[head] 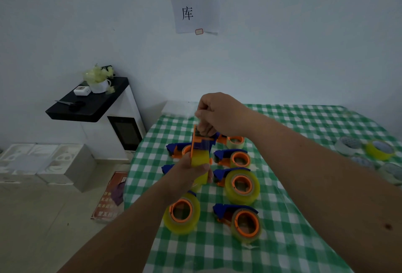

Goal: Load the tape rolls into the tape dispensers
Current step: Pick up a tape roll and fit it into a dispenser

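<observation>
Clearly, the left hand (191,175) gripped a yellow tape roll (200,159) that sat in an orange and blue dispenser (201,142), and it held this dispenser upright above the surface (293,196) with the green checked cloth. The right hand (214,114) was just above the held dispenser, with its fingers curled and pinching something at the top of it; it looked like the loose end of the tape, but the picture was blurred there. Around the held dispenser, other loaded dispensers lay on the surface: one large roll (242,185) to its right, one (247,221) nearer to the person, and one (181,213) below the left hand. Well apart to the right of the held dispenser, near the edge of the surface, some loose tape rolls (379,150) lay flat.
</observation>
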